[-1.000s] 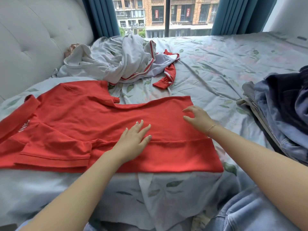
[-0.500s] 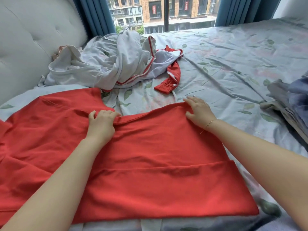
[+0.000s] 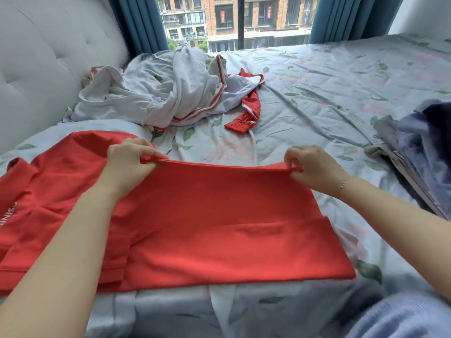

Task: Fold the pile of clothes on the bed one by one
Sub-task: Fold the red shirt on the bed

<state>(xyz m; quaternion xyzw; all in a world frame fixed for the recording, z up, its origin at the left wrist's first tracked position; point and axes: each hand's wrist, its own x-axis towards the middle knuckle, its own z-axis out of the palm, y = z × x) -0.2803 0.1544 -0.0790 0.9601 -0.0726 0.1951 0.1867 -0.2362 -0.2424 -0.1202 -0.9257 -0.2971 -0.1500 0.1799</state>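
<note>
A red T-shirt lies spread across the near side of the bed, its white-lettered part at the far left. My left hand pinches the shirt's far edge near the middle, and my right hand pinches the same edge at its right corner. That edge is lifted a little off the sheet and stretched taut between them. Behind it sits a crumpled heap of pale grey clothes with red trim and a red cuffed sleeve.
The floral bedsheet stretches to the window. A padded headboard runs along the left. A stack of blue and grey garments lies at the right edge. Blue fabric fills the bottom right corner.
Both hands went from lying on the shirt to pinching its far edge. The edge now rises off the bed, pulled straight between them.
</note>
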